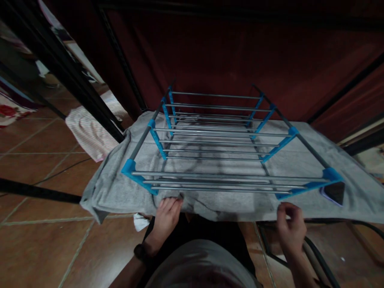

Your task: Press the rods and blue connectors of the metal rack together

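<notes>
A rack of metal rods with bright blue plastic joints point(222, 148) stands in front of me, seen from above. Under it lies a grey cloth point(114, 184), spread flat and reaching past the rack on both sides. My left hand point(166, 214) pinches the near edge of the cloth just below the rack's front rods. My right hand point(289, 222) grips the same near edge further right, below the front right blue corner point(330, 176).
Brown floor tiles point(39, 248) run to the left. A pink-and-white striped cloth point(90, 132) lies on the floor behind a black slanting bar point(69, 76). A dark red wall point(228, 52) closes the back. Dark hoses point(318, 256) lie at the lower right.
</notes>
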Available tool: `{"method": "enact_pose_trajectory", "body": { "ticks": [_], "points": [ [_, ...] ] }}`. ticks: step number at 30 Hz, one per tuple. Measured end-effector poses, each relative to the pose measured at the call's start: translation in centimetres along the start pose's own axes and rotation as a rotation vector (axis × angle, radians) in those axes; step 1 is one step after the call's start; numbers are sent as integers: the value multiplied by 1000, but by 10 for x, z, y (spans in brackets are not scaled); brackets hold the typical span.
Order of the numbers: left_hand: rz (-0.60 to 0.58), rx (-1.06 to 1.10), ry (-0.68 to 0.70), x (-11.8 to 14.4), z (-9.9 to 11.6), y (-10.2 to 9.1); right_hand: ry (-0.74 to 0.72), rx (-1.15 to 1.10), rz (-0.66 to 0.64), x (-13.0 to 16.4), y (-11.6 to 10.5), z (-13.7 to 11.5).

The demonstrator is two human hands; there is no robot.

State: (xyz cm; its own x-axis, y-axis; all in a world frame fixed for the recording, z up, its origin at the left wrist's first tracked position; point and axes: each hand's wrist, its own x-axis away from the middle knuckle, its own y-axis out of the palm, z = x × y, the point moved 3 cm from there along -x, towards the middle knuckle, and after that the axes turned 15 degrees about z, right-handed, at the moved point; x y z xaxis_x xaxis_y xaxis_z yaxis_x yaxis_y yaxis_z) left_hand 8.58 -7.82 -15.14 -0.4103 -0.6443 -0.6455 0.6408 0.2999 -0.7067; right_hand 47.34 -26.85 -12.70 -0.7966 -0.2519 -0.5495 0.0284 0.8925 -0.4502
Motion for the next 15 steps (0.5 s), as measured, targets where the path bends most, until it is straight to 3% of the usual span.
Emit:
{"method": "enact_pose_trajectory", "body": {
  "ticks": [2,4,6,8,11,13,15],
  "points": [
    [207,53,-241,-1,-13,-27,-191,-159,-208,21,10,-47],
    [494,128,-526,-12,-27,-49,-415,-291,-415,41,27,-99],
    [749,235,-737,-30,-40,-61,-603,-383,-507,58,47,-149],
    [894,341,-830,-52,-48,-65,-776,-409,-548,70,70,-195],
    [837,460,-908,-79,-59,-58,-1009,-354,-674,88,102,-255],
    [737,556,-995,-86,-66,-49,-1086,-289,-753,98,120,-286],
    [711,631,-1086,-85,-74,-39,-1128,-252,-830,108,134,-312]
  ]
}}
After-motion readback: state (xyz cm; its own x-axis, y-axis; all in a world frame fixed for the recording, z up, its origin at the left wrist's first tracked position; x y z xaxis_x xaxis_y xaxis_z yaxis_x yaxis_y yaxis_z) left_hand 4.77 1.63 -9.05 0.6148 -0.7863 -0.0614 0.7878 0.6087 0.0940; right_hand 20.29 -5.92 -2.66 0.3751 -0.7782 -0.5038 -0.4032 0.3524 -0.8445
